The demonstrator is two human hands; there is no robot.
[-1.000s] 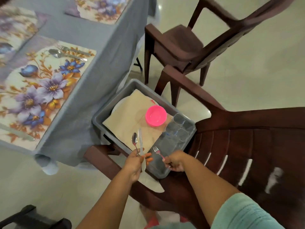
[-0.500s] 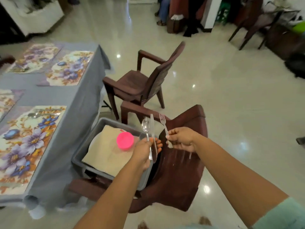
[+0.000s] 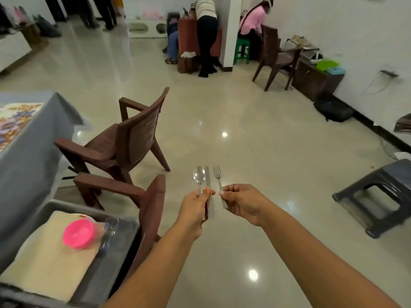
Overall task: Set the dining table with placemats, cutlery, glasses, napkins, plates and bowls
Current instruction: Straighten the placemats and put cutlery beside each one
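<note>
Head view, left to right. Dining table at the left edge carries a floral placemat. Below it, a grey tray resting on a brown chair holds beige napkins, a pink bowl and clear glasses (a supply point, judged). Left hand is curled round a spoon and knife, both upright, handles in the fist. Right hand pinches a fork by the handle, tines up, just beside the knife. Cutlery is held apart by type, probably for separate laying on either side of a setting. All three pieces are well apart from the table.
</note>
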